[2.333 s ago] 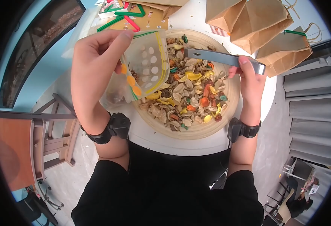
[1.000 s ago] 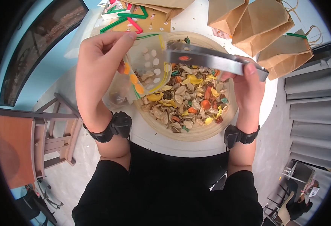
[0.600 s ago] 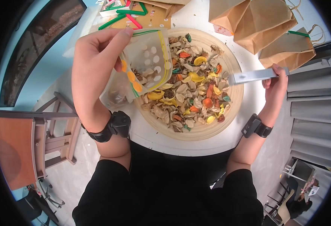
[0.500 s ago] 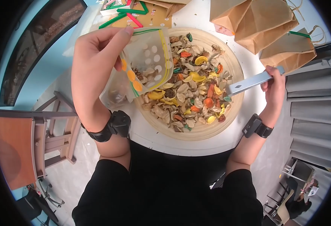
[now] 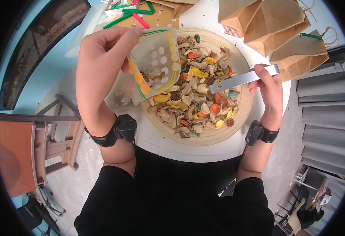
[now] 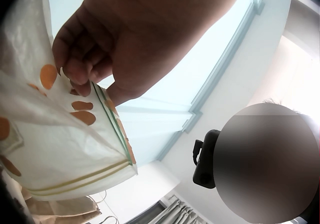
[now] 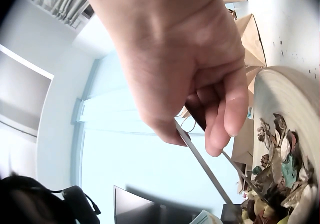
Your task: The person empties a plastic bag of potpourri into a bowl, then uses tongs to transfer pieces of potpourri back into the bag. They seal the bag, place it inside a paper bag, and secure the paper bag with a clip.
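Observation:
My left hand [image 5: 101,65] pinches the rim of a translucent zip bag [image 5: 156,59] with orange and white dots, its mouth apart and some dried pieces inside. In the left wrist view the fingers of my left hand [image 6: 110,49] grip the bag [image 6: 65,144] by its zip edge. My right hand [image 5: 268,88] holds metal tongs [image 5: 239,80], their tips over dried petals [image 5: 192,94] in a round wooden tray [image 5: 241,118]. The right wrist view shows my right hand [image 7: 190,74] with thumb and fingers on the tongs [image 7: 205,166], tips down among the petals.
Brown paper bags [image 5: 274,27] stand at the back right of the white table [image 5: 156,149]. Green and red strips [image 5: 137,17] and a small white box [image 5: 115,11] lie at the back left. A wooden chair [image 5: 56,137] stands beyond the table at left.
The tongs have swung from across the tray out to its right edge, then back left over the petals. My left hand and the zip bag have barely moved.

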Available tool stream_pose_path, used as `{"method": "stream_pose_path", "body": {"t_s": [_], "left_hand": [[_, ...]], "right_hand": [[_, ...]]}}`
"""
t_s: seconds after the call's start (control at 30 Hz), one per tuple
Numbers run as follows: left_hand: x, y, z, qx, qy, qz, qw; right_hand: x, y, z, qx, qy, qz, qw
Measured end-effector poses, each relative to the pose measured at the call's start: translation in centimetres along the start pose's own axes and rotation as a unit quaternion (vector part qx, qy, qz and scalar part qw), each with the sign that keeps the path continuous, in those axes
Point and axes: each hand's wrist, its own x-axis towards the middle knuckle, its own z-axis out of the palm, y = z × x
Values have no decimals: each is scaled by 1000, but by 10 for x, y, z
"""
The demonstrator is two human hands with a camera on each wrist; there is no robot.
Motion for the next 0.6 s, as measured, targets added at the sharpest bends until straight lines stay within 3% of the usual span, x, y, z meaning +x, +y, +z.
{"method": "stream_pose_path", "body": {"t_s": [0.17,0.37,0.4,0.5,0.53,0.6], "left_hand": [[0,0,1,4,0,-3,1000],[0,2,3,4,-1,-7,1000],[0,3,3,4,-2,-7,1000],[0,3,3,6,-8,-9,1000],[0,3,3,7,-11,-9,1000],[1,2,2,3,-10,-2,1000]], "right_hand": [[-1,-2,5,20,-5,-14,1000],[-10,-12,26,174,26,-107,978],[-12,-11,32,207,0,-118,971],[-24,-19,74,217,55,-143,964],[-27,-18,72,166,8,-168,972],[-25,-16,64,135,22,-189,972]]}}
